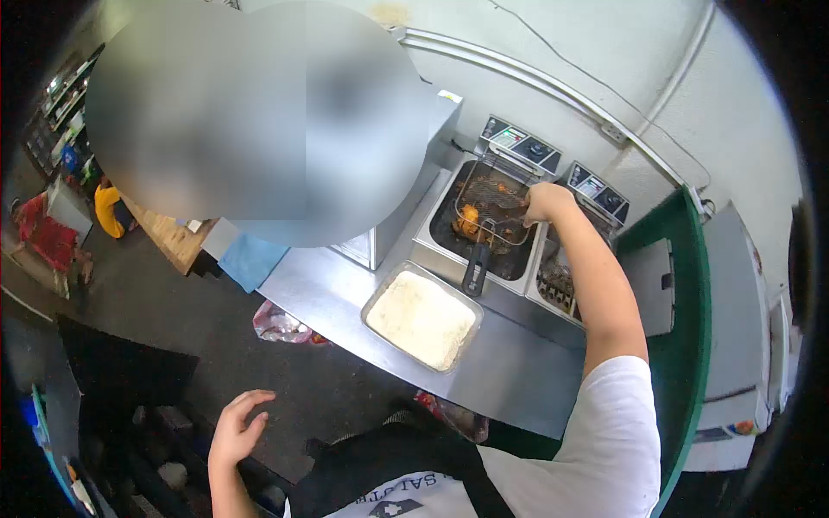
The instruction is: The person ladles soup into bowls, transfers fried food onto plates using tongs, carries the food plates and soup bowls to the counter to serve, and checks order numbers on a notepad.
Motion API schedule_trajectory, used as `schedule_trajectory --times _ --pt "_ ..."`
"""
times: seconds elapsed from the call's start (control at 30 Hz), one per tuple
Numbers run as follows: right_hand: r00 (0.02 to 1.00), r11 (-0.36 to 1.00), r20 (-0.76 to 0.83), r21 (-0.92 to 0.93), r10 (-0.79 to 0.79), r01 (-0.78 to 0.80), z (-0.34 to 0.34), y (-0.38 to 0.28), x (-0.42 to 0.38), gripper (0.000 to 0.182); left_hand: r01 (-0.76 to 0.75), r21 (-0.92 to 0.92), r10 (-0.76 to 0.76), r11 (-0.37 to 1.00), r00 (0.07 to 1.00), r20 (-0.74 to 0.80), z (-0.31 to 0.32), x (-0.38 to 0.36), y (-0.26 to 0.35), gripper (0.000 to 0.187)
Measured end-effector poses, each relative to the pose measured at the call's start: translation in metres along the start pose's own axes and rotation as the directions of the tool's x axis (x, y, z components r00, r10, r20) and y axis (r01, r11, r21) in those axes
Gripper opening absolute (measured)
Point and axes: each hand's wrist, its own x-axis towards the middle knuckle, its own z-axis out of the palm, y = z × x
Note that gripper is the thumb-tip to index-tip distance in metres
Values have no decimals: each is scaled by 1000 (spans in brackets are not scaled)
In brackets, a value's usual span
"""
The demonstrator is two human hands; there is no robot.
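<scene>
A: Entry one, the right hand?
B: Right hand [549, 204]: arm stretched to the far side, fingers curled downward at the right edge of the wire basket [481, 192]. Whether the fingers grip anything, I cannot tell; the hand's own back covers them.

A: Location of the basket?
B: In the left-hand fryer [439, 248], at the far side of the steel surface [535, 371]. Contents: browned pieces, one large orange-brown piece [467, 219] toward the left.

A: Bearing and axis?
B: Most of the basket lies left of the right hand. One black handle [476, 272], long axis running far to near, its near end slanting slightly left over the fryer's near rim. It sits on the near-left side of the right hand, apart from it. The right hand is much the nearer of the two.

A: Left hand?
B: Left hand [240, 423]: near and left, off the surface, fingers loosely bent and parted, nothing seen in it.

A: Also listed?
B: One metal tray [446, 286] of pale powder [420, 316], on the surface, near side of the fryer. One blue cloth [250, 257], far left end.
</scene>
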Motion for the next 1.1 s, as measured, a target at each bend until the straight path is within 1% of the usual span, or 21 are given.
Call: schedule_trajectory --times 0.1,0.13,0.23,0.27,0.33,0.37,0.47,0.57,0.6,0.67,0.77,0.8,0.87,0.9,0.93,0.97,1.0,1.03,1.07,1.1 --pt "981 995 189 95 -37 20 11 8 38 52 192 -49 -196 980 976 -97 -3 -12 1 33" --pt "970 988 235 152 -58 23 14 13 48 51 191 -97 -203 977 970 -135 -1 -17 -8 33" --pt "969 948 195 305 -150 85 4 33 51 50 255 -144 -280 956 939 -200 1 -23 -10 32" --pt "976 954 177 293 -125 69 -10 32 42 51 245 -159 -276 956 937 -215 4 -26 -23 32" --pt "982 938 156 345 -103 44 -15 28 41 49 249 -147 -275 957 941 -199 8 -22 -18 32" --pt "985 928 146 372 -91 30 -15 28 42 48 250 -138 -274 958 943 -190 10 -20 -15 32" --pt "986 936 153 352 -60 3 -3 26 61 49 250 -95 -263 963 951 -161 15 -8 -3 32" --pt "990 927 132 376 -50 -3 7 26 72 49 251 -60 -257 966 960 -113 16 7 1 31" --pt "978 909 181 417 -99 15 11 26 75 49 231 -14 -231 973 968 -97 15 14 4 30" --pt "943 866 268 498 -200 42 19 29 81 49 182 73 -177 981 982 -63 12 33 14 30" --pt "919 850 290 519 -268 84 38 40 99 44 1 179 -8 984 999 39 3 74 48 29" --pt "933 849 262 523 -247 78 27 38 80 40 -80 208 64 975 995 82 0 91 60 29" --pt "943 835 219 542 -251 97 22 52 66 40 -253 256 208 933 960 190 -7 130 86 29" --pt "947 827 198 552 -253 105 19 58 58 39 -273 243 216 931 948 235 -8 153 103 29" --pt "954 815 172 570 -245 106 9 64 42 38 -360 251 302 899 922 241 -5 174 117 29" --pt "961 797 143 594 -239 110 7 75 35 38 -504 259 435 824 855 282 -1 199 137 29" --pt "966 778 115 618 -231 112 8 90 31 38 -566 308 485 765 820 304 5 225 154 28" --pt "971 759 87 640 -222 116 7 101 25 39 -624 305 535 719 778 330 15 253 171 27" --pt "974 748 16 643 -225 163 -2 105 7 39 -678 301 581 670 732 356 28 283 189 26" --pt "980 745 14 652 -200 143 -7 111 -6 38 -724 303 643 619 689 334 45 313 203 25"
